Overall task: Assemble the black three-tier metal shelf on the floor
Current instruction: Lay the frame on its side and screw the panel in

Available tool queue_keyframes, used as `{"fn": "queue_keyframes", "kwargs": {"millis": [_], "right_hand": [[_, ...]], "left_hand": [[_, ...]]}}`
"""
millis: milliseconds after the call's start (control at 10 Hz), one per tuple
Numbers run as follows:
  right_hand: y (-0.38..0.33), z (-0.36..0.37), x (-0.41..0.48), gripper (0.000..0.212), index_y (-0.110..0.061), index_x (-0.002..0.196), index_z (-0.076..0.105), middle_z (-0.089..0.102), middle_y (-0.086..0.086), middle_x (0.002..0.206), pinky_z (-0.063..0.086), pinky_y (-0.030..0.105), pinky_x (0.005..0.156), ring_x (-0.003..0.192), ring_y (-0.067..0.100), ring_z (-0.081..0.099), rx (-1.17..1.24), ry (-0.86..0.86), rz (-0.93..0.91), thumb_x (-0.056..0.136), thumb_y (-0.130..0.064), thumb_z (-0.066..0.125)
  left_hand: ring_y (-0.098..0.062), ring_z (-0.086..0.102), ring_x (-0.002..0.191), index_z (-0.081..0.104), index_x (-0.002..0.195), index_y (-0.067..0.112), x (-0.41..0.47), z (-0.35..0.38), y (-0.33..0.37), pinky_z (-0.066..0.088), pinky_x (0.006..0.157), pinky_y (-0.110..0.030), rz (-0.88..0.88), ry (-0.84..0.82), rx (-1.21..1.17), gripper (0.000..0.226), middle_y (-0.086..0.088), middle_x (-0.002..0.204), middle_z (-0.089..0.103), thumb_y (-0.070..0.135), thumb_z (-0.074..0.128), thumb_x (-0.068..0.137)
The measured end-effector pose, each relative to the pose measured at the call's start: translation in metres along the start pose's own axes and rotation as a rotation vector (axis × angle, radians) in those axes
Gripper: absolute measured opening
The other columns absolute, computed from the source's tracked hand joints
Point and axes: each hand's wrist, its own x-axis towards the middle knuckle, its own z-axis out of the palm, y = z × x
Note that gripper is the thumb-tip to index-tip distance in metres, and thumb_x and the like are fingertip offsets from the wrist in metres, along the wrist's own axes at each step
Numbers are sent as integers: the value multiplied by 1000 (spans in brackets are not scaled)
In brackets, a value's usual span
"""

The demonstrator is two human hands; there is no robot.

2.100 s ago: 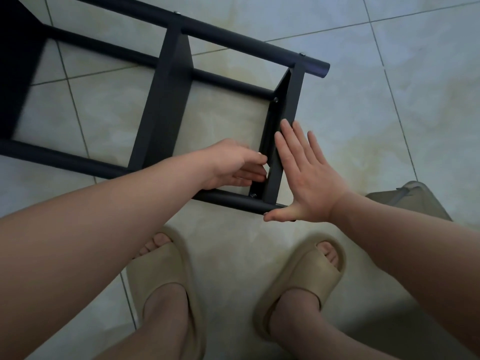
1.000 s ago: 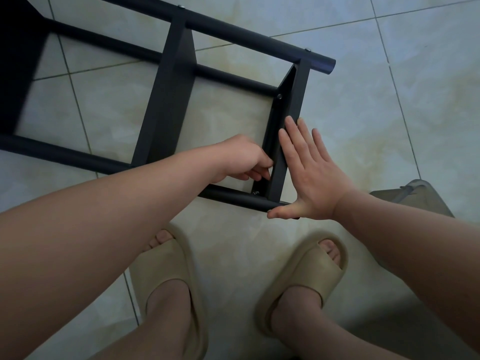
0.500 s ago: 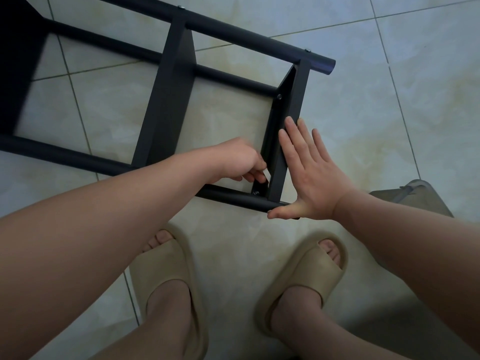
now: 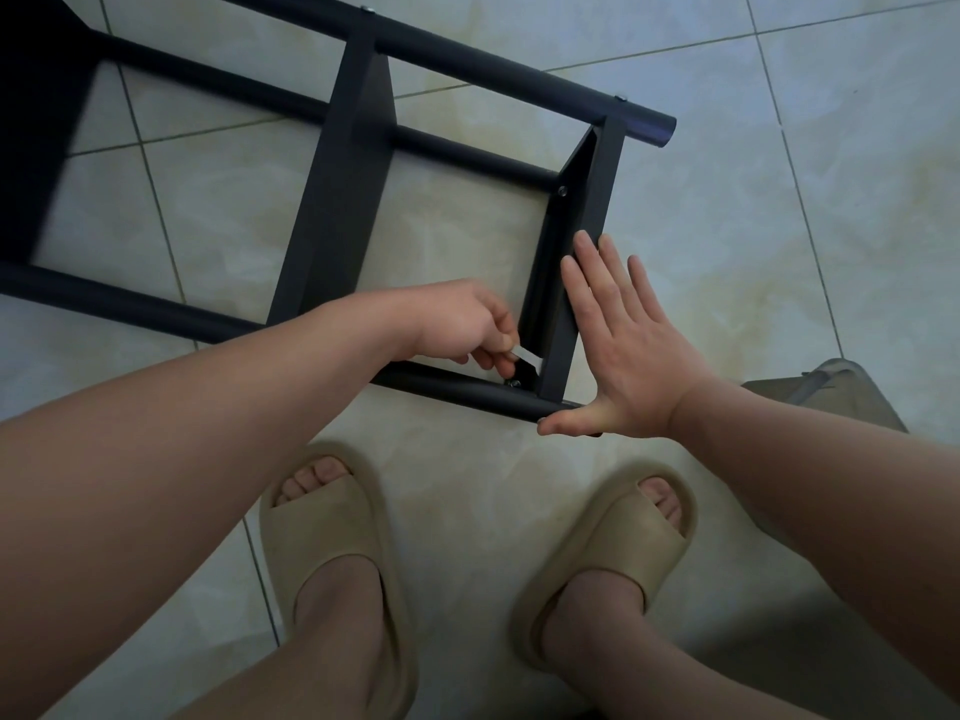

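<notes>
Likely a home: glossy tiled floor, bare feet in beige slides.

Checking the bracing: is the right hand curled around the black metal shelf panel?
No, the right hand presses flat, fingers straight, against the black metal shelf panel.

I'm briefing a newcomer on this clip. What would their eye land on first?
The black shelf frame lies on its side across the tiled floor, filling the upper left. At its near corner the left hand pinches a small silvery tool by a screw, while the right hand presses flat against the end panel. Beige slippers stand below.
</notes>
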Motion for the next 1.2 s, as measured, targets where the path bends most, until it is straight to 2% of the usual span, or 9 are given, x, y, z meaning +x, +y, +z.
{"fn": "queue_keyframes", "kwargs": {"millis": [300,400,500,600,800,900,1100,1200], "right_hand": [[1,2,0,140,2,160,1,-9,20,168,1,56,126,155,37,-11,5,14,-2,69,-102,25],[1,2,0,140,2,160,1,-9,21,168,0,56,126,155,38,-10,13,18,-5,70,-102,24],[1,2,0,140,2,160,1,-8,21,168,-1,56,126,155,39,-9,20,22,-5,70,-102,24],[1,2,0,140,2,160,2,-9,21,167,0,56,126,155,39,-9,18,21,-6,69,-102,24],[1,3,0,140,2,160,2,-8,21,168,1,56,126,155,38,-10,24,28,-10,69,-101,26],[1,3,0,140,1,160,0,-9,20,168,0,56,126,155,37,-11,27,28,-9,69,-102,26],[2,4,0,139,1,160,-1,-10,19,168,0,55,126,155,37,-11,30,35,-13,70,-102,26],[2,4,0,140,1,160,-1,-11,19,168,0,56,126,155,37,-12,27,30,-11,69,-102,27]], "left_hand": [[4,65,69,70,86,19,-3,1,-5,41,68,-21,22,-51,105,21,13,76,74,7,58,98],[-2,59,69,70,83,23,-4,0,-5,40,69,-24,24,-56,200,21,15,71,67,11,60,97],[-11,55,71,68,82,25,-5,2,-5,42,72,-29,15,-76,270,18,7,75,63,18,62,97],[-11,56,73,69,82,27,-7,2,-3,42,71,-29,2,-83,298,16,7,77,64,22,63,96],[-7,64,81,75,88,34,-10,-4,-6,48,73,-26,0,13,381,9,14,83,72,27,70,91],[2,64,77,72,87,37,-11,-6,-9,45,66,-21,6,58,383,13,20,78,70,25,71,90],[3,57,75,67,84,34,-4,-3,0,40,62,-16,98,190,453,20,20,77,63,16,63,90],[1,59,79,68,81,32,-1,0,5,43,69,-19,116,189,243,18,15,84,66,17,66,90]]}}
